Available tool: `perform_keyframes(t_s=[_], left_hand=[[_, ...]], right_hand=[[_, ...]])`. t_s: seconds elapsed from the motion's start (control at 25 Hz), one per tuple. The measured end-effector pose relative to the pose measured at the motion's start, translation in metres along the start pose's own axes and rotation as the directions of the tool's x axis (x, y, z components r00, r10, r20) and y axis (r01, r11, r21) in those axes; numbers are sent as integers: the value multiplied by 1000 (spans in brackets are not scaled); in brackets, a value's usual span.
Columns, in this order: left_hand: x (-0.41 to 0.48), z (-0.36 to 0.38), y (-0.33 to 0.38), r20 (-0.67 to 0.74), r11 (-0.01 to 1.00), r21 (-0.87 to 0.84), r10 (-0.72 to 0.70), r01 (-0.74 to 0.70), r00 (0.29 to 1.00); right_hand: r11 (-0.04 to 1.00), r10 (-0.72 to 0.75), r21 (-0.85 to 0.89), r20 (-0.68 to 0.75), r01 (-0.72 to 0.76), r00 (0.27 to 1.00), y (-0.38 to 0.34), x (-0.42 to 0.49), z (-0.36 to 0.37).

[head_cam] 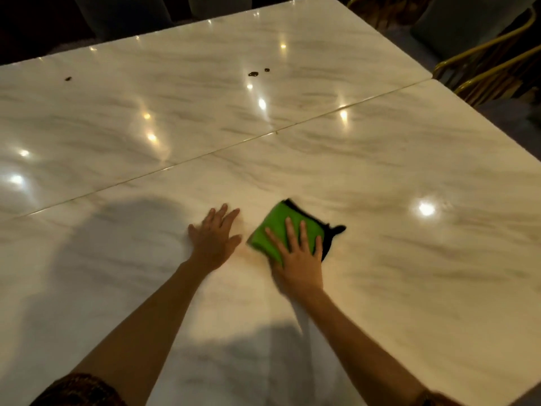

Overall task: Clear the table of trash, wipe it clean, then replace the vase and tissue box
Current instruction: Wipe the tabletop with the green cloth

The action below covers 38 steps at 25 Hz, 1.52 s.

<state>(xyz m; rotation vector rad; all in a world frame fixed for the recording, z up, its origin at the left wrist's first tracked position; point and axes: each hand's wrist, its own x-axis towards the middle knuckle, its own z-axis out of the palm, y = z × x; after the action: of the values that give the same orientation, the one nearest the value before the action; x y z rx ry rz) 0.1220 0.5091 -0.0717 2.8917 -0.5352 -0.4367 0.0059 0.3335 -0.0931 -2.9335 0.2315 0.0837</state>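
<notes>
Flatly, right hand (pixel 298 259) presses folded green, black-edged cloth (pixel 275 227).

Cloth (pixel 270 230) on table (pixel 409 273) under right hand (pixel 298 260); left hand (pixel 213 241) just left; spots (pixel 253 74) well behind.

1. Bench (pixel 380 177): glossy white marble-pattern top with grey veining. It fills most of the view.
2. Seam (pixel 263 135): a straight joint crosses the top from near left to far right, between two slabs.
3. Light: small bright reflections (pixel 426 208) are scattered over the top. Broad shadows (pixel 117 244) lie near left.
4. Seating: gold-framed chairs (pixel 483 63) stand far right. Dark chair backs (pixel 131 16) line the far edge.
5. Surroundings beyond the bench are dark.
</notes>
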Motion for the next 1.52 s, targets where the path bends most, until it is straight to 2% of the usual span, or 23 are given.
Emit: perform_keyframes(t_s=[0.08, 0.2, 0.28, 0.36, 0.44, 0.56, 0.64, 0.72, 0.8, 0.88, 0.96, 1.04, 1.12, 1.2, 1.28, 1.36, 1.44, 1.52], left_hand=[[4, -8, -4, -83, 996, -77, -59, 53, 995], [17, -12, -12, 3, 976, -14, -217, 217, 976], [22, -9, -17, 73, 964, 11, -266, 266, 961], [21, -8, -19, 89, 969, 11, -245, 245, 965], [20, -7, -22, 106, 973, -10, -229, 231, 968], [19, -1, -26, 90, 975, 19, -221, 220, 971], [23, -1, -29, 77, 977, 18, -213, 212, 974], [24, -2, -26, 86, 976, 11, -217, 217, 972], [24, -1, -24, 96, 973, 24, -232, 230, 968], [27, -3, -23, 117, 968, 45, -252, 248, 961], [27, -5, -22, 138, 966, 52, -257, 252, 957], [22, -10, -27, 131, 975, 43, -221, 217, 966], [5, -18, -52, 85, 973, 72, -226, 220, 971], [-26, -24, -97, 19, 942, 40, -334, 333, 942], [-57, -29, -142, 77, 913, 5, -407, 408, 910], [-70, -28, -164, 129, 927, 39, -374, 372, 918], [-68, -22, -168, 93, 941, 16, -337, 337, 937], [-65, -22, -167, 92, 947, -33, -315, 319, 945]], right_hand=[[991, -129, -37, -21, 128, 991, -3, -23, 8], [974, -226, -41, -50, 225, 973, 21, 26, 0], [987, -160, -28, -19, 160, 987, 35, 83, -10], [998, -55, -20, 29, 55, 998, 42, 142, -19], [998, 54, -16, 18, -54, 998, 45, 195, -27], [982, 183, 31, 34, -184, 983, 36, 258, -35], [977, 210, 31, 52, -212, 976, 15, 281, -35], [990, 138, 18, 85, -140, 987, -19, 283, -31], [999, -39, 21, 130, 36, 991, -62, 265, -21], [974, -226, 14, 162, 227, 961, -98, 234, -12], [922, -379, -11, 184, 387, 907, -103, 210, -10], [894, -438, -33, 148, 447, 887, -75, 205, -13], [935, -350, -38, 64, 353, 935, -34, 214, -18], [985, -167, -39, 51, 169, 985, -3, 225, -25], [999, 36, -16, 58, -36, 998, -2, 229, -26], [984, 177, 23, 64, -179, 982, -30, 223, -21], [986, 164, 25, 51, -165, 985, -73, 208, -11], [999, 41, 17, 56, -42, 998, -121, 179, 3]])
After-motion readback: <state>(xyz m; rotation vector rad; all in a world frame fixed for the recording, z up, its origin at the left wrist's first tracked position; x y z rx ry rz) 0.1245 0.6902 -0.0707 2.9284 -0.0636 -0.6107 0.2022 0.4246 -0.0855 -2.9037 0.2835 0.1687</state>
